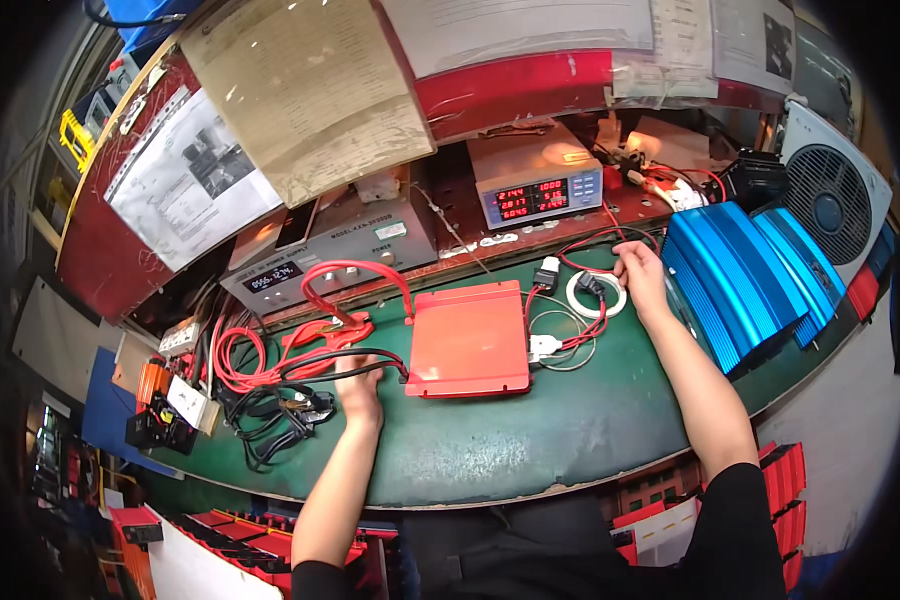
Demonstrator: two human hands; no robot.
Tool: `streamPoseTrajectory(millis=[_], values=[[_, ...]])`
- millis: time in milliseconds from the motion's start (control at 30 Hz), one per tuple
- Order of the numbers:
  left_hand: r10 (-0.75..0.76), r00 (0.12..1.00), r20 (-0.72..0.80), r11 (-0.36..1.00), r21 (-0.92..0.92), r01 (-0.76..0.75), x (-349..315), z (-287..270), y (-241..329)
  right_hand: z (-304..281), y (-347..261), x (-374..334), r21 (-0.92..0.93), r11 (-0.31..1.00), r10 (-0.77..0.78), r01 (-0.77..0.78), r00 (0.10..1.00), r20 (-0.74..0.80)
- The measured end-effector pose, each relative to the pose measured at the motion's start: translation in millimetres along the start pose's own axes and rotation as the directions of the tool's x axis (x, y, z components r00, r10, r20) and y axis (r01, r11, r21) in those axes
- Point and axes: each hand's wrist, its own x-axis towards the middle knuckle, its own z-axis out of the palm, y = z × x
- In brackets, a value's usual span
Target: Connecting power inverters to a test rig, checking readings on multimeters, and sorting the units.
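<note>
A flat red metal box (pixel 469 340), likely a power inverter, lies on the green bench mat. Thick red and black cables leave its left side. Close to that side, my left hand (pixel 359 390) is closed around the black cable (pixel 315 365), its fingertips partly hidden. My right hand (pixel 641 280) is raised right of the box with fingers pinched together, near a thin red wire; whatever is in the pinch cannot be made out. Between the box and that hand are a white ring-shaped coil (pixel 575 300), a white plug (pixel 544 346) and a white-topped black connector (pixel 546 272).
A grey power supply (pixel 340 245) and a meter with red digits (pixel 540 195) stand behind. Blue finned cases (pixel 735 285) and a fan (pixel 838 185) are at right. Red cable loops (pixel 238 355) and black leads (pixel 270 420) lie at left. Papers (pixel 305 95) hang above.
</note>
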Motion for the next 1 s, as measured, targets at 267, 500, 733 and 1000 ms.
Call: streamPoseTrajectory(millis=[267, 500, 733, 1000], values=[[0.022, 0.982, 0.188, 0.997, 0.069, -0.036, 112, 44, -46, 6, -10, -1, -0.037, 0.996, 0.082, -0.081, 0.996, 0.019], [0.089, 0.972, 0.218, 0.996, -0.046, -0.081, 98, 58, -32, 2, -13, -8, -0.099, 0.991, 0.1, -0.095, 0.994, 0.045], [0.112, 0.972, 0.208, 0.993, 0.013, -0.117, 91, 57, -23, 4, -10, -10, -0.117, 0.989, 0.1, -0.093, 0.994, 0.051], [0.143, 0.966, 0.218, 0.987, 0.041, -0.156, 94, 62, -33, -9, -9, -8, -0.127, 0.988, 0.09, -0.085, 0.995, 0.039]])
